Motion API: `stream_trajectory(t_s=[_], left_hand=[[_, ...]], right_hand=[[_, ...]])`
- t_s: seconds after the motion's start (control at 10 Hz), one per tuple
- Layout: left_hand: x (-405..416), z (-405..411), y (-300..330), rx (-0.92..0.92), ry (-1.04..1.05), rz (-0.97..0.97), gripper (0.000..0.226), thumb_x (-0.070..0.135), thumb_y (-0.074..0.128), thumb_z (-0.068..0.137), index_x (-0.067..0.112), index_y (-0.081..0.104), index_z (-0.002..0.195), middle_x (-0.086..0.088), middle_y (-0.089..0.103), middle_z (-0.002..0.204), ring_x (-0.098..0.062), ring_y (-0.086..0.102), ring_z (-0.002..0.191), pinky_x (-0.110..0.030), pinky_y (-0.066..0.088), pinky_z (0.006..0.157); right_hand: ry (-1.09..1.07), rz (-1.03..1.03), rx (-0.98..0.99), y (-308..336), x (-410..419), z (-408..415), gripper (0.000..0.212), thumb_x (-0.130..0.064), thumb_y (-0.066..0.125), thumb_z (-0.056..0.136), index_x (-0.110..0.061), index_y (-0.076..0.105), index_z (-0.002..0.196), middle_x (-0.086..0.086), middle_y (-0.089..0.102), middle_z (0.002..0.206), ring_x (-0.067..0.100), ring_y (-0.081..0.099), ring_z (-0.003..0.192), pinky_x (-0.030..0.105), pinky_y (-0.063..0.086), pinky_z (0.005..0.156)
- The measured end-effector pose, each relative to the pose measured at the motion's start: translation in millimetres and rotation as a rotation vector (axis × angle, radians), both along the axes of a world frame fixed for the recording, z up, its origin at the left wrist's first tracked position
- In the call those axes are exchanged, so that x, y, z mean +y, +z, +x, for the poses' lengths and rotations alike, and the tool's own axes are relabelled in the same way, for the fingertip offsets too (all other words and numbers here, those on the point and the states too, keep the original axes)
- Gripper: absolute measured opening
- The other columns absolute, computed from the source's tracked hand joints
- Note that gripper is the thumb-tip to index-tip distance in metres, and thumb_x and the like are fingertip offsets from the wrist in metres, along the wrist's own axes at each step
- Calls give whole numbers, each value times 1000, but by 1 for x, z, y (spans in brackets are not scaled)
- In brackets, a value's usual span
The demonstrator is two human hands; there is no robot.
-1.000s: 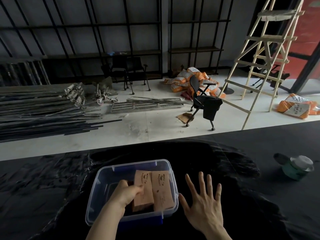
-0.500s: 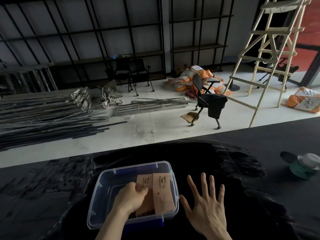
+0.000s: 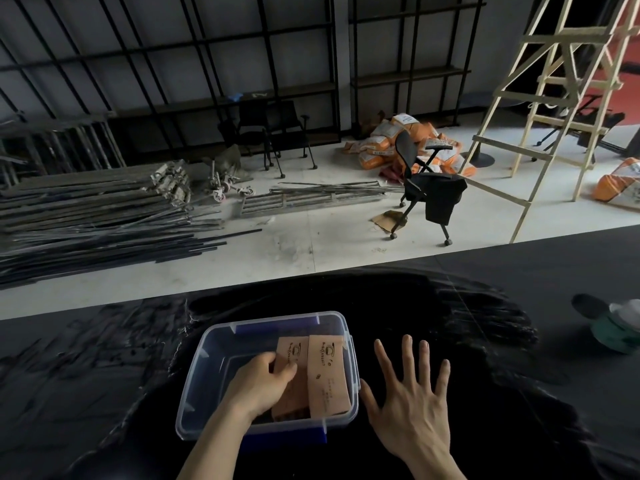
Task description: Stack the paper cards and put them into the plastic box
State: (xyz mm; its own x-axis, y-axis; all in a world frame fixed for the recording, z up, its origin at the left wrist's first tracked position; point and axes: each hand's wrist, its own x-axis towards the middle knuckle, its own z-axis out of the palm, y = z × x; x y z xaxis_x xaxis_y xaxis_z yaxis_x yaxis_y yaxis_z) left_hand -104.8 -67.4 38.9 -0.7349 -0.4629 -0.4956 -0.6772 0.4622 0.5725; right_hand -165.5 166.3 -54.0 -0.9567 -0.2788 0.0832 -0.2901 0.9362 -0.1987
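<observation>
Inside the clear plastic box (image 3: 207, 375), the left hand (image 3: 258, 388) grasps the left brown paper cards (image 3: 291, 355); right hand (image 3: 412, 403) lies spread, empty. Next, probably release.

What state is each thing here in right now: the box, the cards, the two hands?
plastic box: open, no lid on, resting on the dark table.
left card stack: inside the box, under the left hand.
right card stack: inside the box, untouched.
left hand: in the box, fingers curled on the left stack.
right hand: open, fingers spread, beside the box.
</observation>
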Motion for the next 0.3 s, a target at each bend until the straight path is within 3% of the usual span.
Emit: stream_trajectory(t_s=[0.1, 0.2, 0.3], left_hand=[[2, 2, 3, 13, -36, -53, 56, 56, 53, 97, 28, 52, 146, 3, 60, 146, -21, 57, 132, -40, 47, 106], [6, 13, 12, 36, -52, -205, 71, 62, 46, 97, 23, 37, 156, 0, 51, 156, -24, 51, 141, -43, 45, 110], [1, 28, 27, 122, -69, -394, 78, 68, 42, 95, 23, 31, 158, -2, 45, 161, -24, 45, 146, -44, 45, 114]], right_hand=[[-6, 11, -23, -1, 0, 0, 77, -79, 26, 91, -36, 36, 154, 18, 31, 163, 42, 18, 152, 69, 14, 118], [5, 41, -118, 5, 3, -1, 80, -81, 9, 89, -41, 22, 158, 15, 15, 169, 39, 1, 155, 68, 3, 120], [-4, 5, -270, 25, 3, -5, 74, -75, 11, 93, -42, 9, 159, 8, -1, 171, 33, -11, 155, 60, -4, 123]])
